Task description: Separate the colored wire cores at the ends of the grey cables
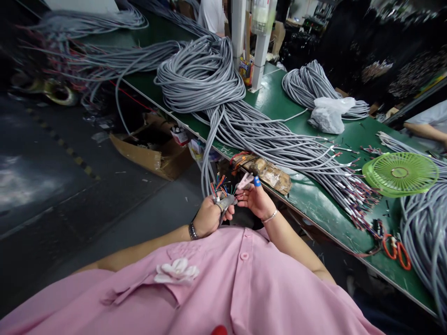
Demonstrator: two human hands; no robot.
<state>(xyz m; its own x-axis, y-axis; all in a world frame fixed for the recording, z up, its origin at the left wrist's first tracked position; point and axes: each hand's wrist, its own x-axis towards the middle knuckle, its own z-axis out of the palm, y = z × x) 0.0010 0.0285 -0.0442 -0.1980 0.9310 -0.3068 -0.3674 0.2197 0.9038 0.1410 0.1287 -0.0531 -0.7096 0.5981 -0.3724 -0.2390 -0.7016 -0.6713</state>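
Close in front of the pink shirt, my left hand [208, 217] is wrapped round the ends of some grey cables [208, 163], which hang off the table edge. Thin coloured wires [219, 182] fan out above its fingers. My right hand [257, 199] is just to the right, its fingers curled at the wire tips, with a blue cover on one finger. Beside those fingers is a small pale pink tool [245, 180]; its lower part is hidden. A grey piece [226, 202] lies across the fingers of my left hand.
Coiled grey cables [202, 77] cover much of the green table [303, 186]. A green fan [400, 173] and orange-handled scissors [397, 251] are at right. A cardboard box [146, 156] stands below the edge. Another person's arm [426, 131] shows at far right.
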